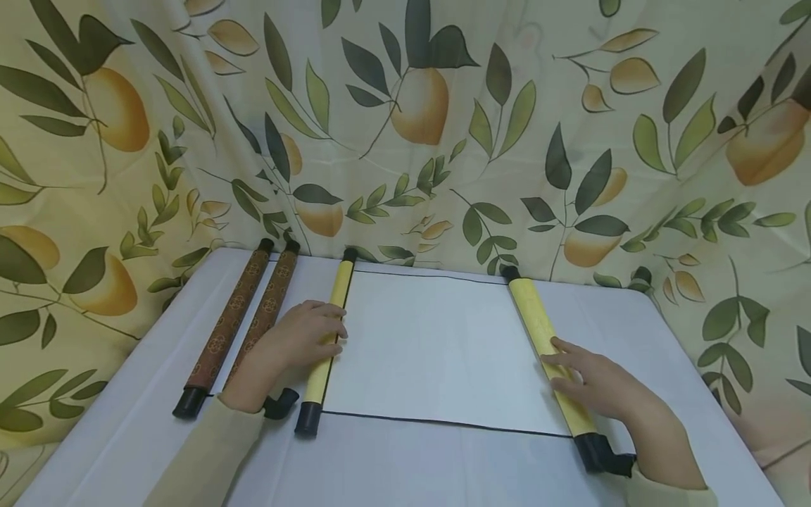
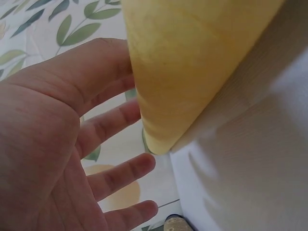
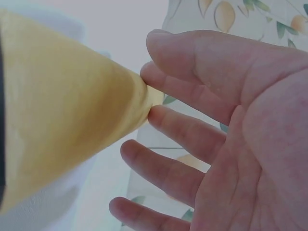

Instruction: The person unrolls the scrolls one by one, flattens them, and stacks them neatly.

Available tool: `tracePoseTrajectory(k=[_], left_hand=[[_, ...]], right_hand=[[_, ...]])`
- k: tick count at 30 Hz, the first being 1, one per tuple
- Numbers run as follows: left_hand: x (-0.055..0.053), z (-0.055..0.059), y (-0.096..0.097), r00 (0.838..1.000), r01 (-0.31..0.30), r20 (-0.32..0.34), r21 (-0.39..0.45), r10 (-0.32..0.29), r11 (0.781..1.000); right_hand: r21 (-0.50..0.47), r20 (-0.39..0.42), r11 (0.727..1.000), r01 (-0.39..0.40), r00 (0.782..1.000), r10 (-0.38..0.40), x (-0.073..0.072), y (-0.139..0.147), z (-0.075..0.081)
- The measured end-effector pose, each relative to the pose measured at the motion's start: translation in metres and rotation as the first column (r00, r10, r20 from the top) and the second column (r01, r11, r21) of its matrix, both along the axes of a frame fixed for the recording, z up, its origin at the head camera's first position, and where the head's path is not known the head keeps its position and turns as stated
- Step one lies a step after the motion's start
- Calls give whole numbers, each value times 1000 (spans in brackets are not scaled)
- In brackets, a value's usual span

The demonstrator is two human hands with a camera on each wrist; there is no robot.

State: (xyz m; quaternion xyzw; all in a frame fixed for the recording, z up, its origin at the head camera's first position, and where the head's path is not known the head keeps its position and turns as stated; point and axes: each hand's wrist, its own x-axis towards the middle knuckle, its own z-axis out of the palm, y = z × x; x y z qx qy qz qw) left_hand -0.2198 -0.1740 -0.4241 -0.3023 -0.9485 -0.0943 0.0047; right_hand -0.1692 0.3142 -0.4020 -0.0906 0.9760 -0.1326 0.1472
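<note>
A yellow hanging scroll with black knobs lies partly unrolled on the white table, its blank white sheet (image 1: 437, 345) stretched between two rolls. My left hand (image 1: 304, 334) lies over the left roll (image 1: 319, 377), fingers spread; the left wrist view shows the thumb side against the yellow roll (image 2: 187, 62) and the other fingers extended loosely. At the right roll (image 1: 531, 306), my right hand (image 1: 592, 380) reaches in from the right with relaxed, parted fingers. In the right wrist view fingertips (image 3: 156, 114) meet the yellow roll (image 3: 72, 106), and the palm stays apart from it.
Two rolled brown patterned scrolls (image 1: 228, 324) with black ends lie side by side at the table's left, the nearer one partly behind my left forearm. A fruit-and-leaf patterned curtain (image 1: 393, 176) hangs along the back edge of the white table (image 1: 380, 465).
</note>
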Motion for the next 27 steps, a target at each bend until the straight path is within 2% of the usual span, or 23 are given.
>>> tracePoseTrajectory(k=[7, 16, 22, 27], left_hand=[[-1, 1, -3, 999, -6, 37, 21, 5, 1000], [0, 2, -4, 1000, -11, 15, 23, 11, 1000], [0, 2, -7, 1000, -19, 25, 35, 18, 999], [-1, 0, -10, 998, -41, 48, 38, 40, 998]], right_hand=[[24, -6, 1000, 15, 1000, -15, -3, 1, 1], [52, -38, 998, 32, 999, -30, -3, 4, 2], [41, -36, 999, 36, 999, -34, -2, 6, 2], [48, 57, 996, 82, 995, -85, -3, 6, 0]])
